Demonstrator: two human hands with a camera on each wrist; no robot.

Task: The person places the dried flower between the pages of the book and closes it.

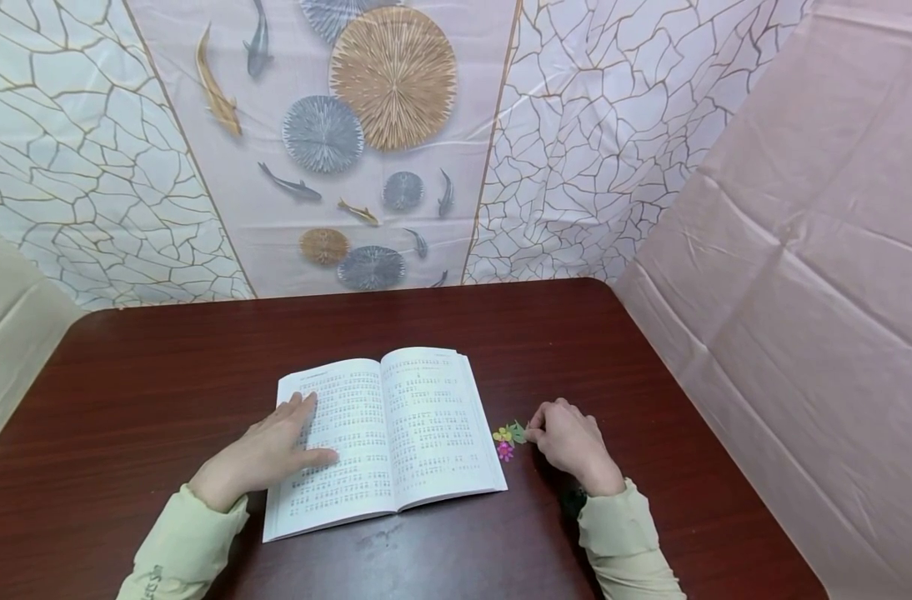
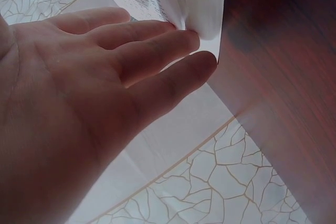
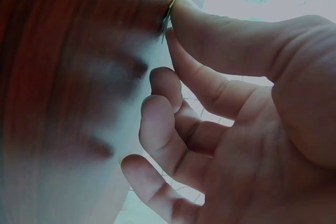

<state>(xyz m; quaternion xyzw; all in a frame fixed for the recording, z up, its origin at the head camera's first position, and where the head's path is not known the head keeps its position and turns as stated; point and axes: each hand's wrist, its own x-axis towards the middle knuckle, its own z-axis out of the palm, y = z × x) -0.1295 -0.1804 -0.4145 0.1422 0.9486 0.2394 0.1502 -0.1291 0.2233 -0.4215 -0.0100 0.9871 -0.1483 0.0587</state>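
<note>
An open book [image 1: 435,421] with printed pages lies on the table, tilted slightly. My left hand [image 1: 264,452] rests on its left page, fingers extended and thumb spread. From the left wrist view, the straight fingers of that hand [image 2: 89,82] lie against the page edge. Just right of the book is a small flat flower sprig [image 1: 503,434] with yellow and magenta blossoms and green leaves. The thumb and forefinger of my right hand [image 1: 572,440] pinch its leafy end. Only a thin green edge of the sprig [image 3: 166,24] shows edge-on in the right wrist view; the other fingers curl loosely.
The dark reddish wood table [image 1: 163,358] has rounded far corners. Behind it hangs a patterned cloth backdrop [image 1: 396,192] with fish and round motifs. A plain pinkish cloth [image 1: 801,275] slopes along the right side. Something small and dark [image 1: 572,500] is at the right cuff.
</note>
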